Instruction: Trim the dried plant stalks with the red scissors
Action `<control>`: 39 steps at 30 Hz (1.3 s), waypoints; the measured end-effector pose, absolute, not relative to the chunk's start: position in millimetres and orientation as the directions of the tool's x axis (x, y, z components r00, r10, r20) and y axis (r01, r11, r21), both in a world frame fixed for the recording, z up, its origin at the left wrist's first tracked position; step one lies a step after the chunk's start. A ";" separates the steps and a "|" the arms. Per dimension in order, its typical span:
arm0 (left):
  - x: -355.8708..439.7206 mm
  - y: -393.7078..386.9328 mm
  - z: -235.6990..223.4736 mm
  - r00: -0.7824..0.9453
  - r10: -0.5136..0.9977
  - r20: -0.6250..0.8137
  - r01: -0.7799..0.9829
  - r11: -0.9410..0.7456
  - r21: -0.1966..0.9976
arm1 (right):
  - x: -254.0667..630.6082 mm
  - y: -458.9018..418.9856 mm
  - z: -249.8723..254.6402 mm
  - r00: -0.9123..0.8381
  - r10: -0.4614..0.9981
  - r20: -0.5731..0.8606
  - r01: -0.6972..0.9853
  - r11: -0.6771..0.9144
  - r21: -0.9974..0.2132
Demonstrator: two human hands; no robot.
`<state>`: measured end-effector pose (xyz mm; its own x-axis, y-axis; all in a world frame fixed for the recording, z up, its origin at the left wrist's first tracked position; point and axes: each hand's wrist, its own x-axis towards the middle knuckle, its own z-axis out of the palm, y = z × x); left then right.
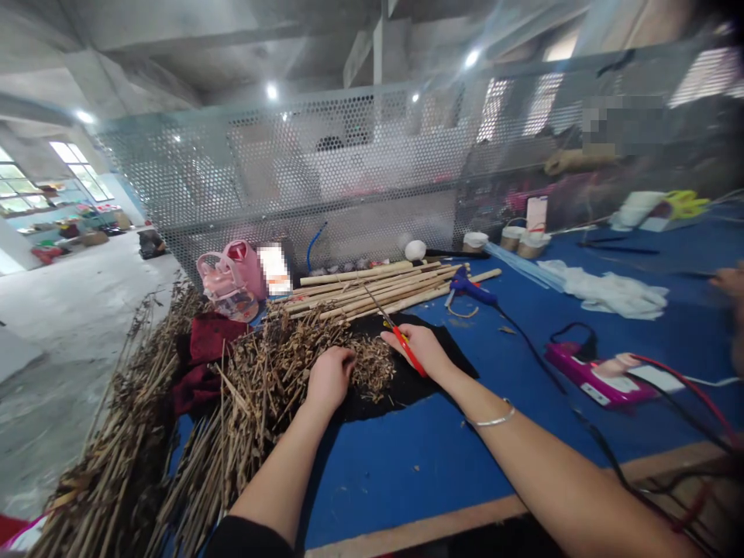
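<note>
Two bare hands work over one blue desk (372,473). The right grip (427,350) is wrapped around one pair of scissors (405,345) with red handles, and the blades point up and away. The left grip (330,380) has bent fingers and is right at the dry stalks (261,372), but I cannot tell if it is holding one. The stalks lie in a big brown heap on the left part of the desk, too many to count. One pile of little dry bits (375,368) sits between the two hands, on one black cloth (450,353). One dark red cloth (215,341) is beside the stalks.

Behind the hands are more than five pale sticks (360,294), some crossing, so I can't count them all. One blue glue gun (475,290) lies at their right end, and one white ball (415,250) is behind them.

Three small cups stand near the back: one (475,242) alone and two (523,242) close together. What is in them is too small to see. One pink bag (235,267) stands on the left, and its inside is hidden. One purple power strip (601,376) on the right has plugs in it. Another person's hand (731,285) is blurry at the right edge
</note>
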<state>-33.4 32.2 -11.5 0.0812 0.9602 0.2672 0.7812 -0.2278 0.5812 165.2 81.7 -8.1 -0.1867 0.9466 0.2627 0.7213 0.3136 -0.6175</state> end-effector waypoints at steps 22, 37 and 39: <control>-67.7 12.2 11.4 -0.024 0.984 0.176 0.949 -0.033 0.314 | 155.9 77.3 -10.2 -0.211 0.958 0.196 0.701 0.287 -0.653; -69.1 12.1 21.3 -0.134 0.925 0.356 0.947 0.014 0.320 | 157.1 74.4 -7.1 -0.230 0.952 0.203 0.685 0.306 -0.661; -67.6 11.0 22.1 -0.122 0.949 0.290 0.962 0.041 0.270 | 157.0 74.1 -7.3 -0.231 0.950 0.208 0.681 0.311 -0.663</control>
